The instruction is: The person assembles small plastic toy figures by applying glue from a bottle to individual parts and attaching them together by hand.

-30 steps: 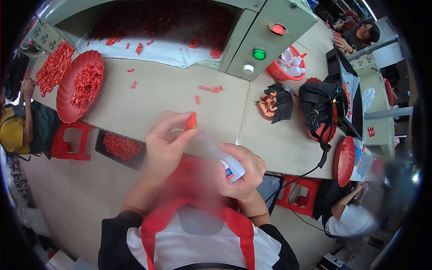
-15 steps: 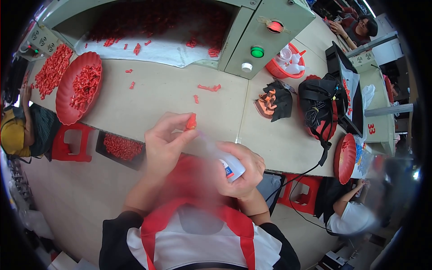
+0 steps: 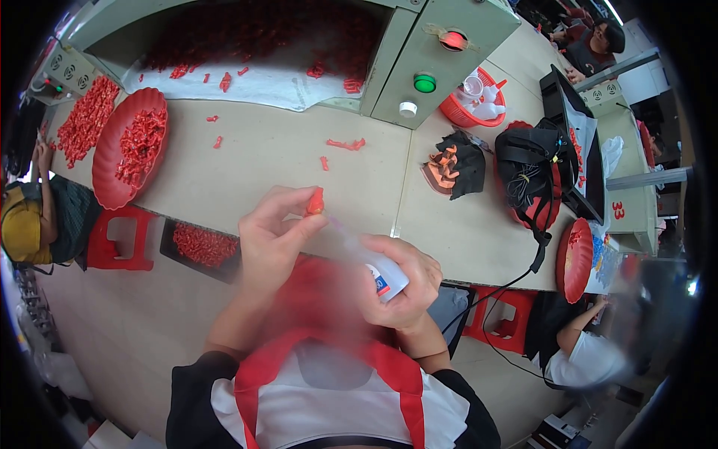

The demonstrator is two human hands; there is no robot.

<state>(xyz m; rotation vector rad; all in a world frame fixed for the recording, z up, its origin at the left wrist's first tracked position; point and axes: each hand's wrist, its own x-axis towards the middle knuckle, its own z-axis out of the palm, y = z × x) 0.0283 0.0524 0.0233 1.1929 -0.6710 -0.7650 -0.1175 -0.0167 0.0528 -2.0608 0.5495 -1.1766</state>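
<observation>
My left hand [image 3: 271, 228] pinches a small red plastic-looking piece [image 3: 315, 202] between thumb and fingers, above the table's front edge. Closed around a white squeeze bottle [image 3: 387, 274] with a blue and red label is my right hand [image 3: 410, 280]. The bottle's thin nozzle [image 3: 336, 223] points up and left, its tip close to the red piece; a blur hides whether they touch. Beyond my hands, loose red pieces [image 3: 346, 144] lie scattered on the table [image 3: 277, 138].
A green machine [image 3: 419, 67] with red pieces inside stands at the back. To the left are a red scalloped tray [image 3: 105, 176] of pieces and a pile [image 3: 86, 120]. On the right sit a red basket [image 3: 458, 114], a dark cloth [image 3: 473, 168] and a black bag [image 3: 529, 157].
Both hands keep almost the same pose, the left hand and red piece shifting very slightly. A person at the far right has changed posture.
</observation>
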